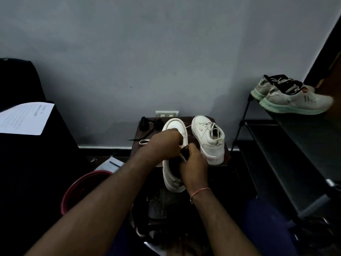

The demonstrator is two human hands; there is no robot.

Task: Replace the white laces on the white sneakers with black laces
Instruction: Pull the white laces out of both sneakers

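Two white sneakers stand on a small dark table (217, 164). The left sneaker (172, 174) hangs over the table's front edge, toe toward the wall. My left hand (163, 145) lies across its upper and grips the lace area. My right hand (193, 161) pinches a white lace at the tongue; the eyelets are hidden under both hands. The right sneaker (208, 139) stands untouched with its white lace tied. Black laces (147, 124) lie bundled at the table's back left. A loose white lace (144, 142) sticks out to the left of my left hand.
A red bucket (83, 189) sits on the floor at the left, with a paper (109, 164) behind it. A black shoe rack (287, 145) at the right carries a pair of grey running shoes (291, 98). A printed sheet (25, 118) lies on a dark surface at the left.
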